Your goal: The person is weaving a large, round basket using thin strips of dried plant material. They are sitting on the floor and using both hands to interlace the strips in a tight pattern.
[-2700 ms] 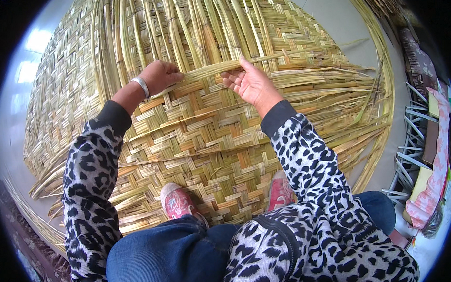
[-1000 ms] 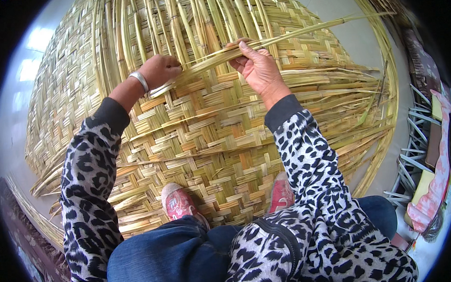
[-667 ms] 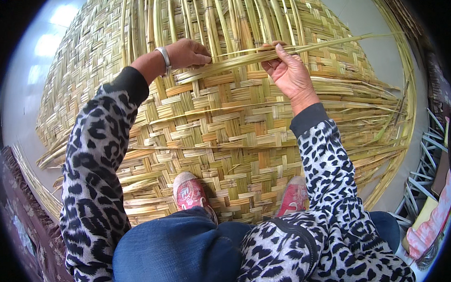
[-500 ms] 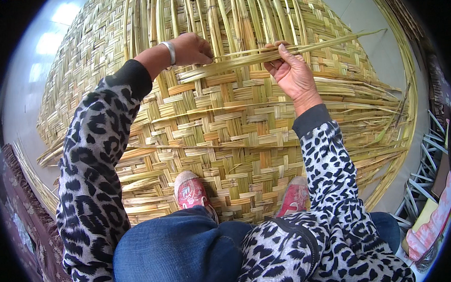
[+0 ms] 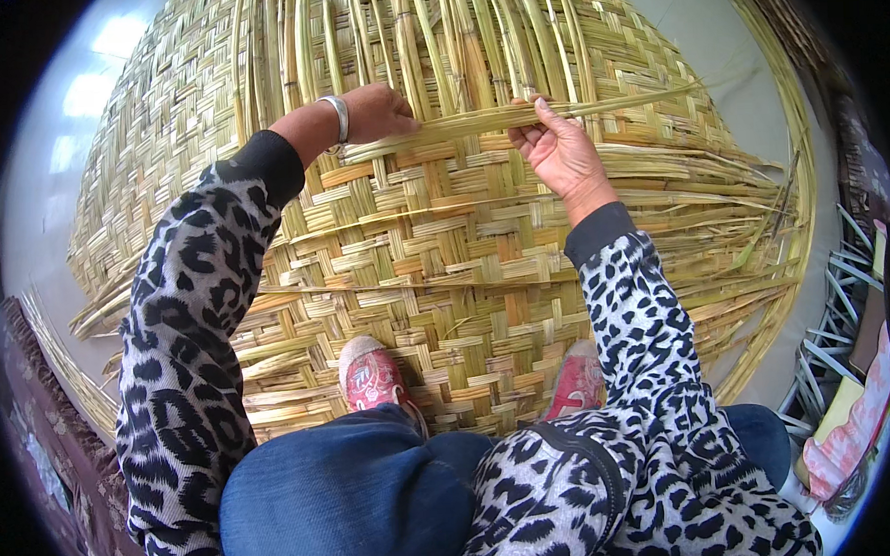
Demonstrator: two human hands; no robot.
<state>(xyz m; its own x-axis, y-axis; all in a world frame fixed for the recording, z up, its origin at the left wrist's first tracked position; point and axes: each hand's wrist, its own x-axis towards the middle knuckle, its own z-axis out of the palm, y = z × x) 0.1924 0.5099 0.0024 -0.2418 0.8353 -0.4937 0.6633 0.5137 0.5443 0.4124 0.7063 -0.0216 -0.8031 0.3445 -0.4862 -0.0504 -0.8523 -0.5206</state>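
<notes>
You are crouched on a large woven reed mat [image 5: 445, 268] that fills most of the frame, its checkered weave finished in the centre and lower half, loose upright strands [image 5: 437, 43] running off toward the top edge.

Across the upper middle lies a long bundle of reed strips [image 5: 557, 112], running from centre-left out to the upper right. This is the piece you are working.

Your left hand [image 5: 378, 112], upper centre-left and wearing a pale bangle [image 5: 338, 115], presses down on the near end of the bundle with fingers curled over it. Your right hand [image 5: 556, 154], upper centre-right, pinches the same bundle between thumb and fingertips, palm turned up toward you.

The strips look light, thin and springy: likely stiff along their length but ready to kink or split if bent sharply. Their surface seems smooth and may slide, so a hold near the weave edge, with both hands well spread along the bundle, probably keeps it flat.

Your two pink shoes [image 5: 372, 374] rest on the mat at lower centre. Pale metal frames [image 5: 830, 343] lie at the right edge.
</notes>
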